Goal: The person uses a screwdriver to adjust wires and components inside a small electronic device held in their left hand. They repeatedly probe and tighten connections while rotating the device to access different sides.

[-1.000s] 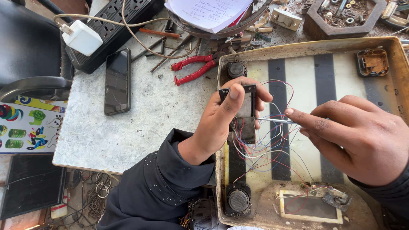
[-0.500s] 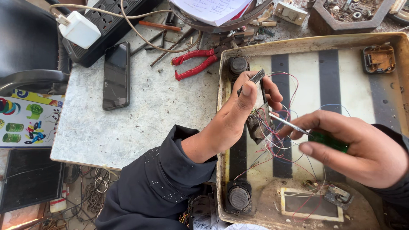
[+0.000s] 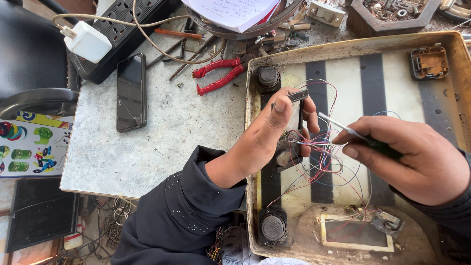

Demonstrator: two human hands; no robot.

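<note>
The left hand (image 3: pixel 267 135) reaches over the near-left edge of an opened yellowish casing (image 3: pixel 456 78) that has dark stripes across its inner face. Its thumb and fingers are pinched around a small dark flat part (image 3: pixel 298 100), holding it up above the casing's left stripe. A bundle of thin red, blue and white wires (image 3: pixel 324 152) runs from under this hand and spreads loosely across the middle of the casing.

The right hand (image 3: pixel 417 159) is over the casing's centre-right, fingers closed around a slim tool with a green handle (image 3: pixel 380 145). The tool's metal shaft points left toward the left hand, its tip just beside the fingers there and above the wires.

Inside the casing, one round black knob (image 3: pixel 269 77) sits at the far-left corner and another (image 3: pixel 273 227) at the near-left corner. A small brown plastic piece (image 3: pixel 429 63) lies at the far-right corner, and a rectangular window (image 3: pixel 354 232) is set near the casing's near edge.

The casing rests on a grey tabletop (image 3: pixel 162 142). Left of the casing lie red-handled pliers (image 3: pixel 218 76), just beside its far-left corner. Further left a black phone (image 3: pixel 131 92) lies flat, and beyond it a black power strip (image 3: pixel 125 29) carries a white plug adapter (image 3: pixel 88 41).
</note>
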